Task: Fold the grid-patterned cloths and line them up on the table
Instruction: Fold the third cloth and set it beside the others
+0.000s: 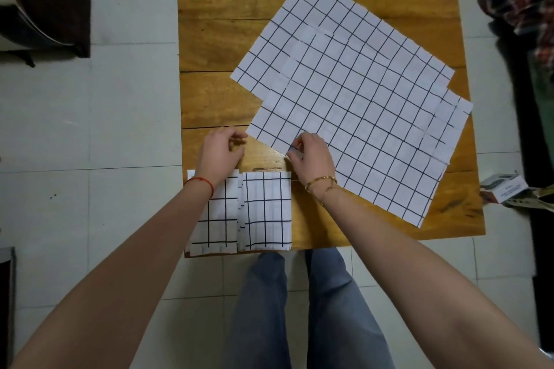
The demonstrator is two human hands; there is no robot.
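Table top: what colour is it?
Warm honey-brown wood table, seen best from the head camera.

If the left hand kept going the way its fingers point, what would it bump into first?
Probably the near corner of the spread-out grid cloth. The left hand points up and right across bare table, and that corner lies just ahead.

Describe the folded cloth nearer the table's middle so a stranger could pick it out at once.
Start at the wooden table and go to its near edge, where two folded grid cloths sit side by side. Take the right folded cloth, just below the right hand. Unlike the left folded cloth, no forearm crosses it.
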